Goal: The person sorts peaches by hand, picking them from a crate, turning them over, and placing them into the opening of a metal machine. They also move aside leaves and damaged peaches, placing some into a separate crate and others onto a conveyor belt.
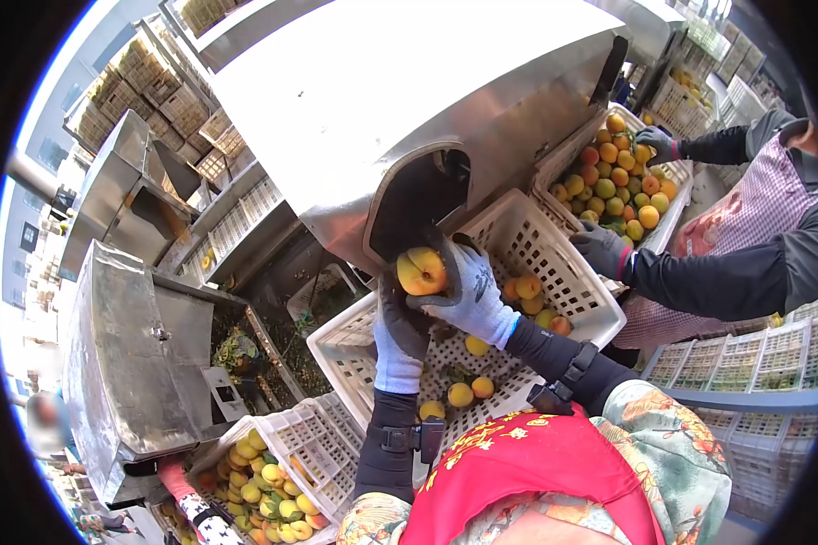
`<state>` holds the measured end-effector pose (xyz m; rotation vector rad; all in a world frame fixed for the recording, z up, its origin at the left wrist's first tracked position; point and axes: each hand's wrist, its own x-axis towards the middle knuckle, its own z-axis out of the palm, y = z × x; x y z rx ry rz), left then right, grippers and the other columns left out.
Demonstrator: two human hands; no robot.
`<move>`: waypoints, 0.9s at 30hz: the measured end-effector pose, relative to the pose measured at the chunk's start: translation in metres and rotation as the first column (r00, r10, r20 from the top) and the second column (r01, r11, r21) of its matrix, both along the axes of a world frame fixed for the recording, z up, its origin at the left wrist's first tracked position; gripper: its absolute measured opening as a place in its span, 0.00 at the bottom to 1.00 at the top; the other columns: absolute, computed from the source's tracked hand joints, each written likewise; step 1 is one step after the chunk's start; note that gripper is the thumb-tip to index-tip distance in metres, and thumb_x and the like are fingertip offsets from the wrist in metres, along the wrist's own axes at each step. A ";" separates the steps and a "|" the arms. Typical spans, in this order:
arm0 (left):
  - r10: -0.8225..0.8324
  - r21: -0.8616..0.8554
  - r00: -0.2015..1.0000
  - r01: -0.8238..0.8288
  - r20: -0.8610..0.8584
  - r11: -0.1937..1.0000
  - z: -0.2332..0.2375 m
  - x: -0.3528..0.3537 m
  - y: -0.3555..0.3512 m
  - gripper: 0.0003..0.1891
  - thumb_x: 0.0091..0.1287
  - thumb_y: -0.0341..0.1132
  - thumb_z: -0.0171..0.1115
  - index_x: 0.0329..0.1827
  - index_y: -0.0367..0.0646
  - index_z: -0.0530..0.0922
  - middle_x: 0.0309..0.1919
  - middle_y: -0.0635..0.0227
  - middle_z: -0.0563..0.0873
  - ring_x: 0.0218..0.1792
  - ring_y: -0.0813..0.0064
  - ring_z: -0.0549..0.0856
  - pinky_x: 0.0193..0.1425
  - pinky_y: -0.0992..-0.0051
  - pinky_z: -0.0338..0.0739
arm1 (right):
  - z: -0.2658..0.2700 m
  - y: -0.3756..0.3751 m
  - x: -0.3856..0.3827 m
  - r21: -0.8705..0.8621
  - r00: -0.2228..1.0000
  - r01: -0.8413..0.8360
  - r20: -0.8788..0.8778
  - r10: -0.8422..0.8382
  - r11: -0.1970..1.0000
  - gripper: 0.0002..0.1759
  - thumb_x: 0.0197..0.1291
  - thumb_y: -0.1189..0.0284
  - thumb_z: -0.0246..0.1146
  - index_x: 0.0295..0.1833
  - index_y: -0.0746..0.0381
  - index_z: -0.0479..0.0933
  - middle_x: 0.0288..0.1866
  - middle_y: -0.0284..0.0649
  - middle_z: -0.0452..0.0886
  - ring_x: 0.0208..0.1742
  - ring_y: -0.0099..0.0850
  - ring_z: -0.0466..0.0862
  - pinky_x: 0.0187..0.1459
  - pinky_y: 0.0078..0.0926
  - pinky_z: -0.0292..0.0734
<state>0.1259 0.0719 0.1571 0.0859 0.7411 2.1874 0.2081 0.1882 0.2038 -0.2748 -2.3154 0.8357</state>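
Observation:
A yellow peach (422, 272) is held between both hands, in front of the machine's dark oval opening (418, 195). My left hand (398, 329), in a blue and dark-grey glove, closes on its left and lower side. My right hand (473, 289), gloved alike, has its fingers wrapped round the right side. Part of the fingers is hidden behind the fruit. Below my hands sits a white plastic crate (509, 232), with several peaches (460, 394) and some green leaves scattered in it.
The metal machine (400, 100) fills the space ahead. At right, a co-worker's gloved hands (602, 250) are at a crate of peaches (618, 186). At lower left, another person's sleeve (191, 509) is beside a full crate (273, 486). Crates (141, 86) are stacked at far left.

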 end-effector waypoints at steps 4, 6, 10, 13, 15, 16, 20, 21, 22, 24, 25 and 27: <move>-0.069 -0.468 0.998 0.056 -0.010 0.882 -0.065 0.007 -0.009 0.24 0.73 0.47 0.52 0.64 0.39 0.69 0.53 0.61 0.81 0.53 0.66 0.82 0.56 0.69 0.78 | -0.006 0.015 -0.024 0.098 0.989 0.150 -0.010 -0.149 0.984 0.53 0.38 0.56 0.76 0.69 0.65 0.61 0.61 0.51 0.73 0.62 0.51 0.71 0.67 0.48 0.60; -0.164 -0.601 0.947 -0.037 -0.276 0.798 -0.122 0.021 -0.007 0.24 0.72 0.41 0.54 0.65 0.35 0.70 0.53 0.59 0.82 0.52 0.69 0.82 0.57 0.72 0.76 | -0.025 0.026 -0.053 0.111 0.979 0.191 0.053 -0.198 0.975 0.52 0.40 0.55 0.75 0.69 0.67 0.61 0.63 0.54 0.70 0.66 0.53 0.67 0.69 0.50 0.57; -0.911 -0.938 0.224 -0.094 -0.347 0.335 -0.151 0.049 0.010 0.34 0.61 0.52 0.60 0.71 0.55 0.66 0.61 0.47 0.75 0.62 0.48 0.75 0.63 0.59 0.70 | -0.006 0.053 -0.100 0.036 1.000 0.021 0.022 -0.022 0.999 0.47 0.50 0.55 0.69 0.69 0.69 0.59 0.65 0.59 0.67 0.68 0.54 0.65 0.70 0.43 0.55; -0.972 -0.982 -0.146 -0.031 -0.182 0.188 -0.189 0.074 0.024 0.36 0.61 0.48 0.61 0.73 0.59 0.61 0.68 0.49 0.67 0.66 0.47 0.70 0.65 0.55 0.68 | -0.005 0.076 -0.073 0.007 0.997 -0.073 -0.027 0.074 0.997 0.37 0.55 0.59 0.67 0.66 0.67 0.65 0.56 0.55 0.76 0.58 0.50 0.75 0.60 0.41 0.70; -0.958 -0.979 -0.255 -0.120 -0.132 0.167 -0.195 0.089 0.025 0.36 0.60 0.46 0.62 0.73 0.60 0.60 0.71 0.50 0.63 0.67 0.47 0.68 0.65 0.53 0.67 | -0.022 0.096 -0.037 -0.081 0.977 -0.210 0.015 0.212 0.974 0.33 0.56 0.61 0.65 0.65 0.63 0.68 0.53 0.53 0.79 0.53 0.48 0.79 0.54 0.39 0.74; -0.933 -0.959 -0.352 -0.235 -0.071 0.161 -0.198 0.094 0.028 0.37 0.59 0.45 0.62 0.74 0.60 0.59 0.73 0.52 0.59 0.68 0.46 0.66 0.65 0.52 0.65 | -0.027 0.100 -0.016 -0.146 0.947 -0.253 0.165 0.275 0.957 0.30 0.57 0.62 0.65 0.64 0.62 0.70 0.53 0.52 0.79 0.52 0.46 0.81 0.52 0.36 0.75; -0.946 -0.972 -0.294 -0.224 0.135 -0.069 -0.224 0.093 0.035 0.38 0.57 0.43 0.64 0.72 0.47 0.62 0.66 0.53 0.71 0.65 0.54 0.71 0.64 0.53 0.66 | -0.131 0.121 0.039 0.145 0.564 -0.126 0.824 -0.049 0.981 0.30 0.60 0.62 0.60 0.68 0.56 0.68 0.54 0.54 0.79 0.54 0.46 0.80 0.57 0.40 0.73; -0.944 -0.972 -0.298 -0.226 0.138 -0.071 -0.222 0.090 0.033 0.38 0.57 0.43 0.64 0.72 0.47 0.62 0.66 0.53 0.71 0.65 0.54 0.71 0.64 0.53 0.66 | -0.195 0.136 0.056 0.286 0.383 -0.420 0.916 -0.118 0.861 0.33 0.59 0.59 0.60 0.70 0.56 0.66 0.55 0.55 0.78 0.55 0.46 0.79 0.57 0.40 0.72; -0.990 -0.981 -0.127 -0.192 0.053 -0.028 -0.216 0.088 0.025 0.37 0.57 0.42 0.66 0.70 0.43 0.63 0.62 0.53 0.74 0.61 0.57 0.75 0.61 0.56 0.70 | -0.238 0.147 0.065 0.325 0.217 -0.689 0.945 -0.244 0.648 0.35 0.59 0.57 0.60 0.71 0.57 0.64 0.56 0.56 0.77 0.56 0.47 0.78 0.58 0.41 0.71; -0.998 -0.984 0.051 -0.179 -0.027 0.017 -0.221 0.083 0.010 0.37 0.57 0.42 0.67 0.69 0.39 0.64 0.59 0.52 0.77 0.57 0.59 0.79 0.57 0.58 0.74 | -0.233 0.124 0.057 0.421 0.196 -0.629 0.900 -0.390 0.654 0.30 0.59 0.61 0.57 0.67 0.57 0.68 0.57 0.53 0.77 0.57 0.45 0.78 0.58 0.39 0.71; -0.865 -0.985 0.499 0.120 -0.049 0.126 -0.238 0.084 0.000 0.37 0.58 0.42 0.68 0.68 0.41 0.62 0.56 0.52 0.77 0.53 0.57 0.80 0.53 0.56 0.77 | -0.230 0.113 0.055 0.508 0.153 -0.576 0.837 -0.525 0.641 0.25 0.59 0.64 0.55 0.63 0.58 0.72 0.58 0.49 0.77 0.57 0.43 0.78 0.58 0.37 0.71; -0.416 -0.693 0.825 0.554 0.382 0.461 -0.192 0.068 0.000 0.29 0.61 0.42 0.68 0.62 0.45 0.67 0.52 0.57 0.77 0.45 0.57 0.83 0.46 0.58 0.82 | -0.228 0.130 0.042 0.289 0.161 -0.407 0.957 -0.243 0.867 0.26 0.58 0.64 0.57 0.63 0.58 0.72 0.57 0.51 0.78 0.53 0.41 0.80 0.54 0.36 0.74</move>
